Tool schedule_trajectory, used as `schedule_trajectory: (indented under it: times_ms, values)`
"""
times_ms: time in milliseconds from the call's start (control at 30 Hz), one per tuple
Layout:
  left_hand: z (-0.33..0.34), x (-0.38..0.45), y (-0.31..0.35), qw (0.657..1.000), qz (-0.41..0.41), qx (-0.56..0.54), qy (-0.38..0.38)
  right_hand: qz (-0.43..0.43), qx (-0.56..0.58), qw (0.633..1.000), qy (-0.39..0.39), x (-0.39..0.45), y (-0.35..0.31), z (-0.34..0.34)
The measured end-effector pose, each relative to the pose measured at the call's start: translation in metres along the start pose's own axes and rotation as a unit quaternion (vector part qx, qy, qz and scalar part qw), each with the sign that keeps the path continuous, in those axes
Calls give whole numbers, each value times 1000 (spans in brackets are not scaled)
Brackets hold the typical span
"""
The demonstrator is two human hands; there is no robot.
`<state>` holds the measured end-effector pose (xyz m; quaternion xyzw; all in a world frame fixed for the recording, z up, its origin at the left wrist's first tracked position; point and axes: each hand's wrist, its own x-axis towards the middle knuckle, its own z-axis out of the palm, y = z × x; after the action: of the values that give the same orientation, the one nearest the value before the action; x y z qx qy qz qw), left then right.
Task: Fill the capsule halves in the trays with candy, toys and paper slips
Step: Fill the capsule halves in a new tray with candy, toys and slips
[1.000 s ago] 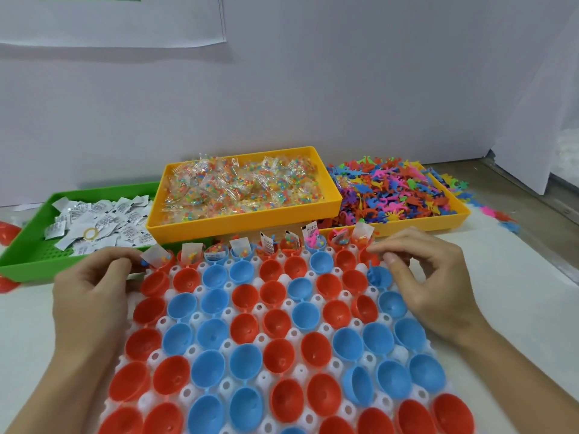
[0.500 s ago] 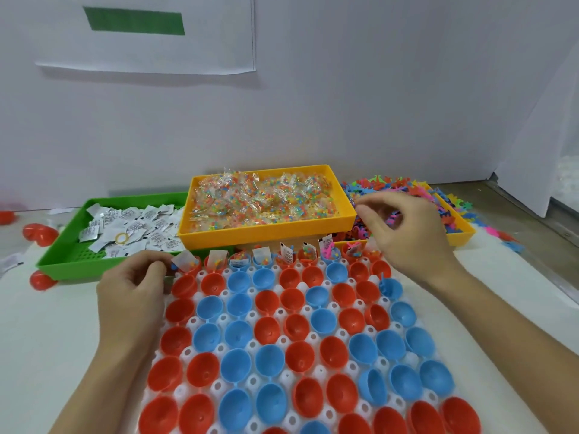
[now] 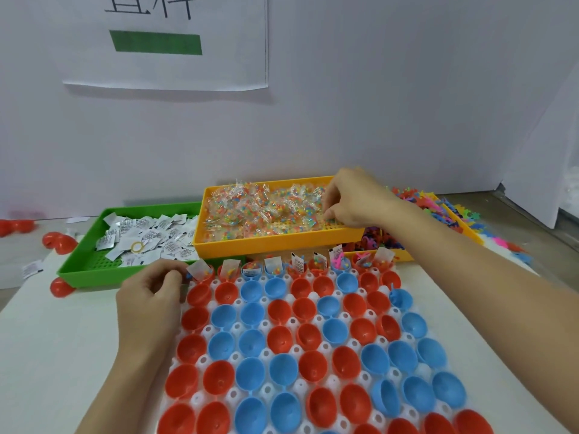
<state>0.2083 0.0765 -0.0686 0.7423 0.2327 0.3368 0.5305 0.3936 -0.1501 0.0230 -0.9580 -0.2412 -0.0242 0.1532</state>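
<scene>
A white capsule tray holds rows of red and blue capsule halves. Only the far row has candy, toys and paper slips in it. My right hand is over the yellow tray of candy packets, fingertips curled down among the packets; whether it grips one is hidden. My left hand rests at the capsule tray's far left corner. Its thumb and fingers are pinched at the tray's edge, beside a small blue bit. Paper slips fill the green tray.
A second yellow tray of coloured plastic toys sits behind my right arm, with toys spilled to the right. Loose red capsule halves lie left of the green tray. A white wall with a paper sign stands close behind the trays.
My right hand has moved from the far row's right end, past the toy tray, into the candy tray. My left hand has stayed at the tray's corner. The view has tilted upward.
</scene>
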Motion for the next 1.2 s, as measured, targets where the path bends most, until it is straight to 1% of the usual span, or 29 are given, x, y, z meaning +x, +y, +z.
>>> schedule_trajectory:
  times_ms: [100, 200, 333, 400, 467, 567, 767, 900, 967, 1100, 1200]
  values:
    - [0, 2, -3, 1000, 5, 10, 1, -6, 106, 993, 50, -9, 9, 0]
    - [0, 1, -3, 1000, 6, 6, 2, 3, 196, 976, 98, -21, 17, 5]
    - [1, 0, -2, 1000, 10, 0, 1, 7, 271, 949, 160, -33, 20, 11]
    - [1, 0, -1, 1000, 12, -2, 1, 16, 313, 926, 209, -42, 23, 12]
    - [1, 0, -1, 1000, 11, -3, 2, 34, 361, 895, 260, -56, 29, 13]
    - [1, -1, -1, 1000, 9, -5, 0, 69, 416, 855, 301, -86, 47, 21]
    - [1, 2, -5, 1000, 10, -6, -7, 143, 487, 820, 266, -136, 85, 52]
    - [1, 4, -10, 1000, -5, -12, -4, 162, 525, 787, 279, -146, 98, 60]
    - [1, 4, -12, 1000, -14, -12, -5, 159, 523, 790, 276, -147, 100, 60]
    - [1, 3, -11, 1000, -28, -4, -3, 146, 503, 811, 260, -148, 97, 59]
    - [-1, 1, -10, 999, -46, -2, -8, 150, 500, 815, 252, -147, 96, 59]
